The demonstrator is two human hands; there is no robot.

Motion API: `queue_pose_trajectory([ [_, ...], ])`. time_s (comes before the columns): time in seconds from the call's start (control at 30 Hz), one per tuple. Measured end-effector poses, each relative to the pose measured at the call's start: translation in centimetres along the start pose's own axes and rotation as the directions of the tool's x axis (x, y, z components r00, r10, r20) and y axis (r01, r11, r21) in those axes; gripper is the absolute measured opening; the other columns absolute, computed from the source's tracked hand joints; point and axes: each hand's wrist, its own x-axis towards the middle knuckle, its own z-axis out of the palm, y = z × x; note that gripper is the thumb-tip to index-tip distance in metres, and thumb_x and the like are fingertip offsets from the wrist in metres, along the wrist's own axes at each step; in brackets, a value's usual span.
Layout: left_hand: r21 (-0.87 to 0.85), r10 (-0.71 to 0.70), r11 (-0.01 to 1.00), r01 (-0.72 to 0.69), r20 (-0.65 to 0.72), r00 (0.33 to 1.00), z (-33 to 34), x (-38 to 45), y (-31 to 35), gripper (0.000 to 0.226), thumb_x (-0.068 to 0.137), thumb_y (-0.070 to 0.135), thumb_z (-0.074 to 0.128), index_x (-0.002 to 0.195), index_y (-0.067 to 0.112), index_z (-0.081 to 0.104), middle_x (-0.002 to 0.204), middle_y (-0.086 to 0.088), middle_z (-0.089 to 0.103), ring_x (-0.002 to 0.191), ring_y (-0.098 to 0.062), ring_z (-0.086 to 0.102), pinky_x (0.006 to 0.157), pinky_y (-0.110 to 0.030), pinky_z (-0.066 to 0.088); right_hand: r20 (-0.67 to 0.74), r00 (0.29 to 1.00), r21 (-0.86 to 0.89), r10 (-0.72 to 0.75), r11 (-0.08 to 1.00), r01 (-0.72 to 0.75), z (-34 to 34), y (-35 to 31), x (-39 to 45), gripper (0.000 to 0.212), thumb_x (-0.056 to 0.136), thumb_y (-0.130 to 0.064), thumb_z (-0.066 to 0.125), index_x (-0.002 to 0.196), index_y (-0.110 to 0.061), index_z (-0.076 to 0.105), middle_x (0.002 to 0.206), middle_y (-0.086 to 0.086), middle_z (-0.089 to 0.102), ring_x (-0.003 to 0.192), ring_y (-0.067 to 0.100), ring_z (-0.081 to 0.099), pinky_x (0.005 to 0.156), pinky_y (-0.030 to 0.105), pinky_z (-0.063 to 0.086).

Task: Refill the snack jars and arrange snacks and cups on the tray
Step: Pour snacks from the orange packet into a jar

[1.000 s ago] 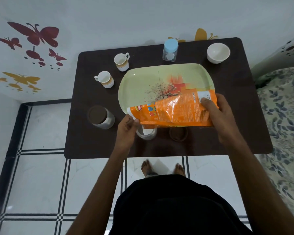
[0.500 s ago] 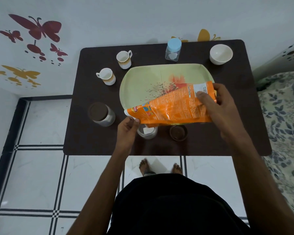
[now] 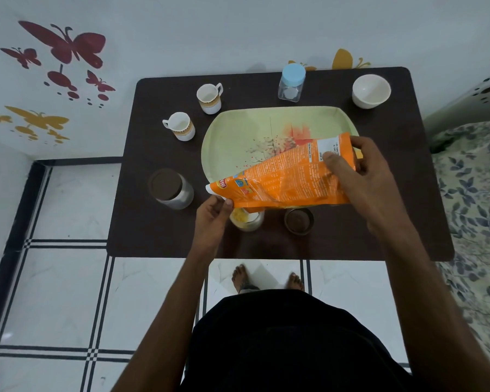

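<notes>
packet: orange snack packet (image 3: 283, 179) is held tilted over the table's near edge, low end at the left, right above the open jar (image 3: 247, 219), I'd guess so the contents slide down into it.
right hand: right hand (image 3: 359, 171) grips the raised far end, thumb on top and fingers curled round the back. Looks like this one sets the tilt.
left hand: left hand (image 3: 214, 212) pinches the low corner by the mouth, probably to aim the flow into the jar.
open jar: sits near the middle of the near edge, some yellow snack showing inside already, so the fill seems underway, not done.
lid: brown lid (image 3: 299, 221) lies just beside the jar on its right, parked out of the way.
other jars: brown-lidded jar (image 3: 170, 189) by the left edge, blue-lidded jar (image 3: 292, 82) by the far edge, both closed.
tray: green tray (image 3: 238, 131) in the middle of the table (image 3: 408, 193) has nothing standing on it.
cups: two cups (image 3: 180, 126) (image 3: 209, 98) toward the far left corner, white bowl (image 3: 371, 90) at the far right corner, none on the tray yet.
</notes>
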Motion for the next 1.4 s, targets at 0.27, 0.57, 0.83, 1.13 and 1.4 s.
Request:
queue_pose_trajectory([
  [0.27, 0.003, 0.002, 1.0, -0.002, -0.009, 1.0, 0.0, 0.1, -0.2, 0.027, 0.1, 0.014, 0.054, 0.122, 0.0, 0.062, 0.119, -0.014, 0.07, 0.113, -0.026, 0.067, 0.098, -0.038, 0.053, 0.002, 1.0, -0.059, -0.024, 0.998, 0.025, 0.1, -0.6, -0.2, 0.047, 0.09, -0.056, 0.059, 0.131, -0.04, 0.043, 0.112, -0.017, 0.053, 0.095, 0.003, 0.059, 0.066, 0.02, 0.05],
  [0.57, -0.057, 0.003, 0.998, -0.004, -0.005, 1.0, 0.0, 0.0, -0.2, 0.024, 0.1, 0.012, 0.053, 0.12, 0.002, 0.063, 0.117, -0.013, 0.071, 0.111, -0.024, 0.067, 0.094, -0.033, 0.054, 0.008, 0.998, -0.093, -0.068, 0.993, 0.068, 0.3, -1.1, -0.4, 0.046, 0.09, -0.056, 0.059, 0.13, -0.04, 0.044, 0.112, -0.02, 0.052, 0.095, -0.002, 0.057, 0.065, 0.016, 0.049],
  [0.83, -0.071, 0.005, 0.997, -0.005, -0.01, 1.0, 0.2, -0.1, -0.1, 0.026, 0.101, 0.01, 0.051, 0.123, 0.0, 0.061, 0.119, -0.014, 0.07, 0.113, -0.024, 0.067, 0.094, -0.031, 0.054, 0.016, 0.996, -0.127, -0.085, 0.988, 0.086, 0.2, -1.4, -0.4, 0.051, 0.09, -0.055, 0.059, 0.135, -0.036, 0.043, 0.116, -0.018, 0.05, 0.091, -0.006, 0.054, 0.063, 0.011, 0.045],
  [1.13, -0.06, 0.015, 0.998, -0.016, -0.012, 1.0, 0.2, 0.0, -0.3, 0.027, 0.101, 0.009, 0.05, 0.123, -0.003, 0.061, 0.119, -0.017, 0.07, 0.112, -0.026, 0.067, 0.095, -0.034, 0.054, 0.031, 0.996, -0.138, -0.082, 0.987, 0.085, 0.3, -1.8, -0.4, 0.055, 0.09, -0.054, 0.059, 0.138, -0.035, 0.041, 0.121, -0.016, 0.049, 0.107, 0.006, 0.054, 0.066, 0.013, 0.045],
  [1.4, -0.047, 0.016, 0.999, -0.017, -0.013, 1.0, 0.0, 0.2, -0.7, 0.03, 0.101, 0.011, 0.051, 0.125, -0.006, 0.059, 0.121, -0.018, 0.069, 0.113, -0.028, 0.066, 0.097, -0.036, 0.053, 0.038, 0.995, -0.176, -0.089, 0.98, 0.094, 0.4, -2.5, -0.7, 0.059, 0.09, -0.053, 0.058, 0.142, -0.033, 0.04, 0.138, -0.007, 0.05, 0.11, 0.007, 0.051, 0.07, 0.012, 0.045],
])
